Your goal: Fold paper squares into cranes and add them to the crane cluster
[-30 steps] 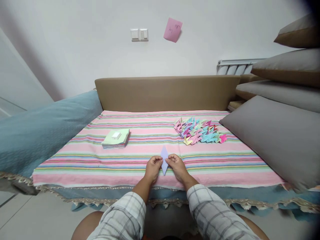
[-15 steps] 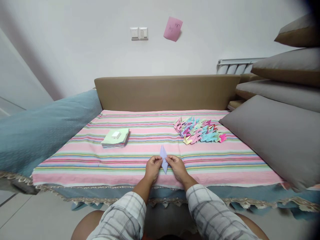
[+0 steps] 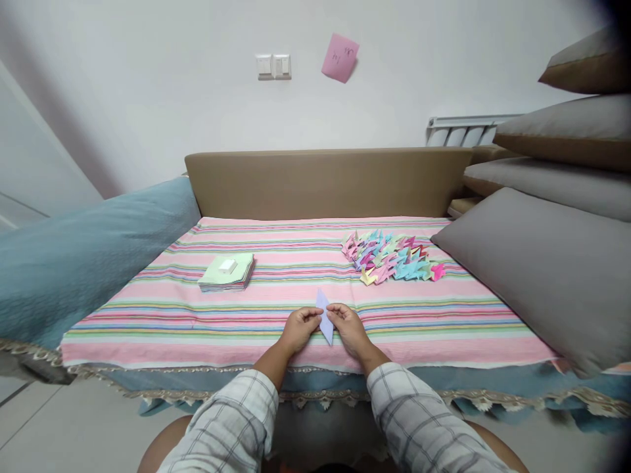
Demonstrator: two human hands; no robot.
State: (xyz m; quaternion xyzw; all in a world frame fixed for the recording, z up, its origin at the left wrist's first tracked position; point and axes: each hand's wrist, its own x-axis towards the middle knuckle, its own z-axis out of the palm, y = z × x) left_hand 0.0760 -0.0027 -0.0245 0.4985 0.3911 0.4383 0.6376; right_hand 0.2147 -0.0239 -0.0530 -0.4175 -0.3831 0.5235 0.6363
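A lilac sheet of origami paper (image 3: pixel 326 328), folded into a slim diamond, is held upright between my two hands just above the striped cloth. My left hand (image 3: pixel 302 327) pinches its left edge near the middle with thumb and fingers. On the opposite edge, my right hand (image 3: pixel 348 327) has thumb and fingertips closed on the paper. The diamond's upper tip points toward the sofa back and its lower tip toward me. Finer fold lines are too small to make out.
On the striped cloth (image 3: pixel 276 246), a stack of square paper (image 3: pixel 239 277) bears a small white block (image 3: pixel 227 266) at left. Many-coloured folded paper cranes (image 3: pixel 394 256) lie at back right. Grey cushions (image 3: pixel 532 263) pile up at right, and a blue-covered armrest (image 3: pixel 98 243) bounds the left.
Its split upper tip now looks like a single point, and the folded paper tilts slightly more. My left hand has shifted slightly, with the fingertips reaching further over the paper.
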